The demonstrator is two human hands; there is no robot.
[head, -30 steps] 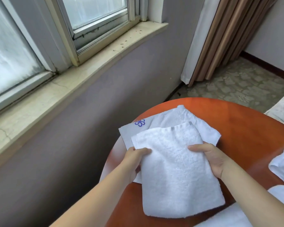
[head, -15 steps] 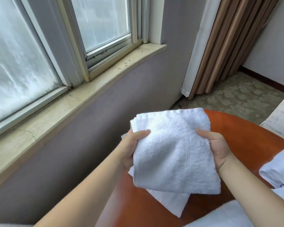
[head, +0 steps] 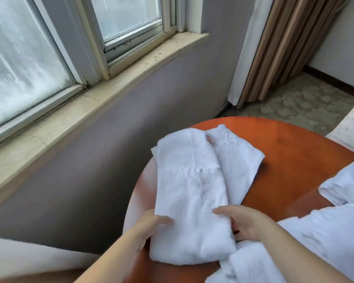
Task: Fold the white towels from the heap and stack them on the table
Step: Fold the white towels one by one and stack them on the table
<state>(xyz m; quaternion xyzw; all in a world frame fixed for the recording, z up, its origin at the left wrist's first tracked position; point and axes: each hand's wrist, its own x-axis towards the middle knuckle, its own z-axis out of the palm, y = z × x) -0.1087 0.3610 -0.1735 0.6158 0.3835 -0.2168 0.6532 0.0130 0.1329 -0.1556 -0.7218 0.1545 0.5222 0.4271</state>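
folded towel (head: 190,203) lies flat on the left part of the table (head: 294,152), its far half on top of a lower towel (head: 237,158) that sits skewed under it and sticks out to the right. the near end runs past the lower towel, close to the table edge. left hand (head: 149,223) is at the near left edge, thumb over the top, fingers hidden beneath; blurred, but it reads as a pinch. right hand (head: 245,223) pinches the near right edge, thumb on top, fingers curled under. the heap (head: 325,242) lies at right, touching the towel's near corner. judgement: terry cloth, light, soft, floppy, not slippery, nothing to break. it sags if held by one side, so take it by two opposite edges through all layers, or the fold opens. layers will likely shift when slid, so lift and set down to square the stack.
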